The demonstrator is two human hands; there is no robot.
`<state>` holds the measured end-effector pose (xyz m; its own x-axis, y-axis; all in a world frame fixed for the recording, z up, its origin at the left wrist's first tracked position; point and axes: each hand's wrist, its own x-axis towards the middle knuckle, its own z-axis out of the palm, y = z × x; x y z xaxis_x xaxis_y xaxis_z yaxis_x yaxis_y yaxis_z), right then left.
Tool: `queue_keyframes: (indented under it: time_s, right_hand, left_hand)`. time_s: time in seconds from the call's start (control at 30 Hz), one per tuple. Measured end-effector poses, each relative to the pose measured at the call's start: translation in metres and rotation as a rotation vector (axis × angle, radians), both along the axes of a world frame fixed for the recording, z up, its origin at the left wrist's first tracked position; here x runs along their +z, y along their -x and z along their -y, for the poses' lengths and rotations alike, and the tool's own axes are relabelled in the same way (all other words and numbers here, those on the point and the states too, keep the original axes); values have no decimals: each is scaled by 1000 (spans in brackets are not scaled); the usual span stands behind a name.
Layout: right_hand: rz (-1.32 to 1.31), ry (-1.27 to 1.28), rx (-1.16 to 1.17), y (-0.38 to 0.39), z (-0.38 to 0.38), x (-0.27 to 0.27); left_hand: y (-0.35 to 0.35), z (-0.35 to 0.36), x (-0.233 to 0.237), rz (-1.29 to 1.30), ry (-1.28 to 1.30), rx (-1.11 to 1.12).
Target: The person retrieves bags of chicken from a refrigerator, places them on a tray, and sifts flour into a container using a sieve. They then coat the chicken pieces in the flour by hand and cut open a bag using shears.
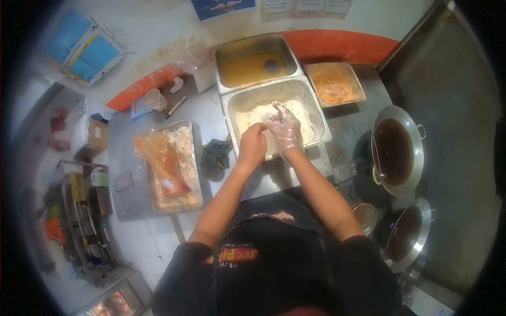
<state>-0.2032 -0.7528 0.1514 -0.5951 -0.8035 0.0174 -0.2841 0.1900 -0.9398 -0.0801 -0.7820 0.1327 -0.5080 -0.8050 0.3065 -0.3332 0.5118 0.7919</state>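
Note:
My left hand (253, 143) is bare and closed at the near rim of a steel pan of flour (229, 113). Its thumb side is close to my right hand; whatever it may pinch is hidden. My right hand (286, 131) wears a clear plastic glove and is inside the pan, over the pale flour (254, 115). Its fingers are curled and dusted with flour. A small dark piece (278, 111) shows at the fingertips, too blurred to name.
Behind is a pan of yellowish liquid (247, 68); right of it, a tray with orange batter (337, 84). At left, a tray (195, 158) holds a filled plastic bag (166, 163), with a black bag (215, 160) beside it. Woks of dark oil (392, 150) stand at right.

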Motion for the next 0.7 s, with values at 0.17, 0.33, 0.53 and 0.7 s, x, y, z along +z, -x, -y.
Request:
queue_keyframes:
  time_s: [0.17,0.33,0.53,0.7]
  right_hand:
    - [9,136,39,0,-7,-12]
    - [-120,85,1,-5,-21,-16]
    - [65,-73,-171,-12,-16,1]
    - [2,-3,-281,33,0,-20]
  left_hand:
    - [22,-4,-15,-160,-449,132]
    - [34,1,-25,-598,-707,269]
    - [30,12,-44,-693,-850,362]
    - [19,15,-32,-423,-602,417]
